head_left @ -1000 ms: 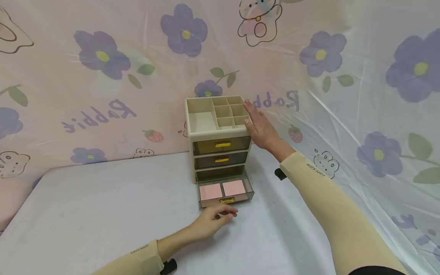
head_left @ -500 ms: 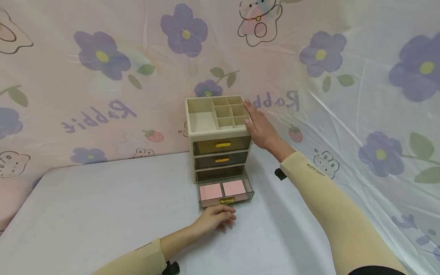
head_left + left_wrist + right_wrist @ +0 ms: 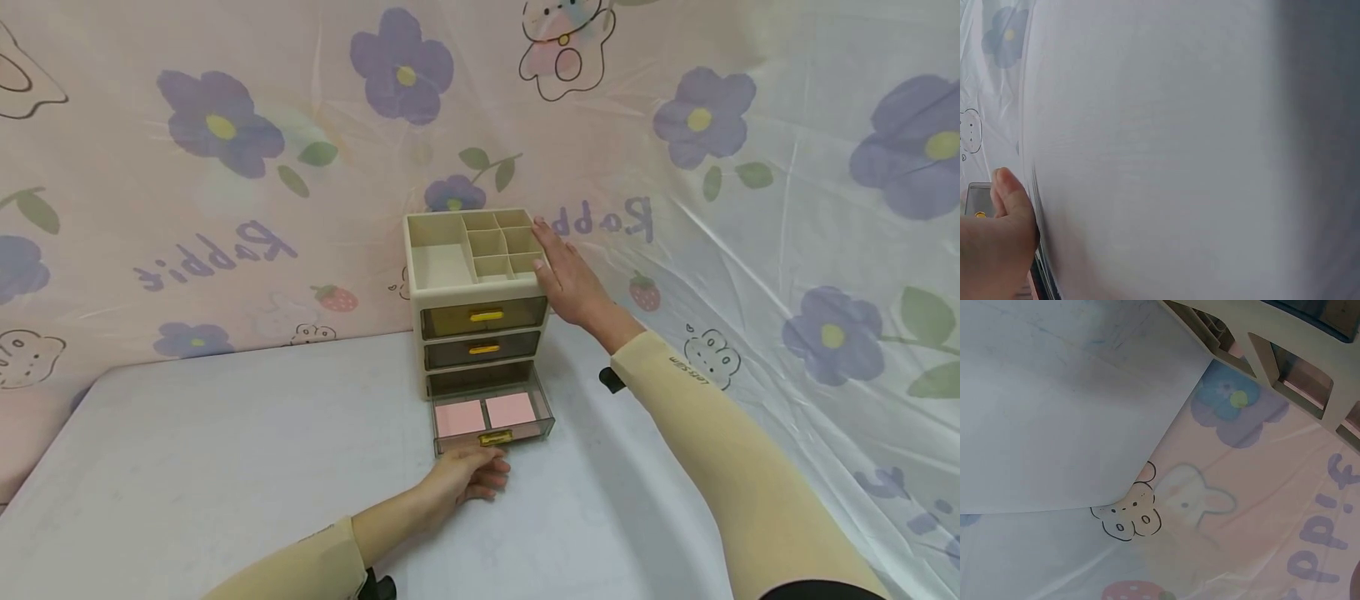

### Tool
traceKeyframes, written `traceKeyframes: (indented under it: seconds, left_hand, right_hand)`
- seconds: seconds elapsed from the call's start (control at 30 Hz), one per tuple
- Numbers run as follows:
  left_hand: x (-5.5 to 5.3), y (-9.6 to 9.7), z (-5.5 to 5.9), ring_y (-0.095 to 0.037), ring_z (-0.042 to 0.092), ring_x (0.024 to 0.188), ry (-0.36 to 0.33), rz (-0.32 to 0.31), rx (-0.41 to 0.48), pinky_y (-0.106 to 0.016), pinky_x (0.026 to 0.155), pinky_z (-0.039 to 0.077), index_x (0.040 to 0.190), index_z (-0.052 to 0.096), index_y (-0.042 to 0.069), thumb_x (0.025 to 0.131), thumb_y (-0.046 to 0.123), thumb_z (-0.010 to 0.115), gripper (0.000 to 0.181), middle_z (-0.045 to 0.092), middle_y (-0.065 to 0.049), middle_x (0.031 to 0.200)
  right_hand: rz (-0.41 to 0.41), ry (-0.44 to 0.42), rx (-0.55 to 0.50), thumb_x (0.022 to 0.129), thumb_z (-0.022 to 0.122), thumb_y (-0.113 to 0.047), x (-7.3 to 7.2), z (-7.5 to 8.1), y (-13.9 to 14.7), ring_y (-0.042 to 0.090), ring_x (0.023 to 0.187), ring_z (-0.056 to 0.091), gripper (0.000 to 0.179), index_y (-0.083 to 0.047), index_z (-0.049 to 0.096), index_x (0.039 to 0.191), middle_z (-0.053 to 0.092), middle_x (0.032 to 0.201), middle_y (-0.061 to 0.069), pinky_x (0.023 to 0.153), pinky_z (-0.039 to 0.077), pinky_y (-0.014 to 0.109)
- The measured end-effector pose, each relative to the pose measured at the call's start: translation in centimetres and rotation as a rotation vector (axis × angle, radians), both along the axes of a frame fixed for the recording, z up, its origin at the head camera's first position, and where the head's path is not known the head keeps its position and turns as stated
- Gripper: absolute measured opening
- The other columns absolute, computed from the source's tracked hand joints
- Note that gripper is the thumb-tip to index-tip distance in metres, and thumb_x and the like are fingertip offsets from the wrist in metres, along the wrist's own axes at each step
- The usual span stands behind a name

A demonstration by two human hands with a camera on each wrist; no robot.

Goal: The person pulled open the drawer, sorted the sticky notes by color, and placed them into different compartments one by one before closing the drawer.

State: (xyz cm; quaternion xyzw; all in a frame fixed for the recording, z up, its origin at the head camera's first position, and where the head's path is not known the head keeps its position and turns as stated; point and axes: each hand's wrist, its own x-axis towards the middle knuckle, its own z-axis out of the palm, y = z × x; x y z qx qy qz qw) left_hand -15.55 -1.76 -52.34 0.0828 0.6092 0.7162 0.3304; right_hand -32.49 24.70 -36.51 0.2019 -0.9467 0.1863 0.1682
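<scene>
A cream desktop organizer (image 3: 480, 292) with tinted drawers stands at the middle of the table in the head view. Its bottom drawer (image 3: 454, 445) is pulled out and holds two pink square pads (image 3: 459, 418), side by side. My left hand (image 3: 459, 482) is right at that drawer's front, below the yellow handle (image 3: 496, 437), fingers loosely bent with nothing held. The left wrist view shows this hand's thumb side (image 3: 1010, 212) beside the drawer's corner. My right hand (image 3: 570, 279) rests with straight fingers against the organizer's upper right side. The openwork side panel (image 3: 1263, 359) shows in the right wrist view.
The organizer's top tray (image 3: 438, 265) has a large compartment and several small ones. Two upper drawers (image 3: 483, 317) are closed. A white cloth covers the table (image 3: 247, 450), and a flowered curtain (image 3: 300, 233) hangs close behind the organizer.
My left hand has turned at the wrist and drawn back slightly to the left, its fingers now pointing lower. My right hand, the organizer and the pulled-out drawer stay in place.
</scene>
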Motion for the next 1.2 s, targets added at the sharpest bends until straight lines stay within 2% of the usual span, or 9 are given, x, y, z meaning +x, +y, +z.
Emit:
traceKeyframes:
  seconds: [0.17, 0.43, 0.63, 0.9, 1.2]
  left_hand:
    - [-0.17, 0.06, 0.05, -0.014, 0.07, 0.096, -0.009, 0.009, 0.028, -0.027, 0.085, 0.06, 0.132, 0.056, -0.012, 0.113, 0.027, 0.045, 0.045, 0.07, -0.016, 0.12]
    - [-0.17, 0.4, -0.15, -0.012, 0.07, 0.091, -0.017, 0.047, 0.044, -0.026, 0.083, 0.06, 0.131, 0.056, -0.016, 0.115, 0.024, 0.039, 0.046, 0.072, -0.012, 0.114]
    - [-0.21, 0.46, -0.24, -0.012, 0.07, 0.092, -0.013, 0.054, 0.045, -0.027, 0.084, 0.061, 0.131, 0.056, -0.017, 0.115, 0.024, 0.038, 0.047, 0.072, -0.015, 0.115]
    - [-0.34, 0.55, -0.01, -0.012, 0.07, 0.093, -0.011, 0.055, 0.048, -0.027, 0.085, 0.06, 0.131, 0.055, -0.016, 0.115, 0.024, 0.037, 0.047, 0.072, -0.011, 0.113]
    - [-0.53, 0.77, 0.23, -0.013, 0.069, 0.094, -0.012, 0.068, 0.05, -0.027, 0.087, 0.06, 0.132, 0.056, -0.016, 0.115, 0.024, 0.037, 0.047, 0.072, -0.013, 0.112]
  right_hand:
    - [0.001, -0.002, 0.004, 0.11, 0.022, -0.041, 0.01, 0.04, 0.02, 0.025, 0.161, 0.009, 0.066, -0.013, 0.008, 0.168, 0.004, 0.176, 0.004, 0.13, 0.007, 0.05]
    - [0.021, 0.005, 0.0, 0.11, 0.025, -0.037, 0.19, 0.08, 0.03, 0.027, 0.16, 0.01, 0.065, -0.01, 0.01, 0.167, 0.006, 0.175, 0.007, 0.129, 0.01, 0.055]
    - [0.015, 0.001, 0.001, 0.11, 0.025, -0.038, 0.18, 0.09, 0.05, 0.027, 0.16, 0.01, 0.066, -0.011, 0.009, 0.168, 0.006, 0.175, 0.006, 0.129, 0.01, 0.055]
    - [0.015, 0.001, 0.003, 0.11, 0.025, -0.038, 0.19, 0.13, 0.08, 0.027, 0.16, 0.009, 0.066, -0.011, 0.009, 0.168, 0.005, 0.175, 0.006, 0.129, 0.009, 0.054]
    - [0.013, 0.011, 0.006, 0.109, 0.025, -0.039, 0.12, 0.01, 0.08, 0.026, 0.161, 0.01, 0.067, -0.011, 0.01, 0.168, 0.006, 0.175, 0.006, 0.129, 0.009, 0.054]
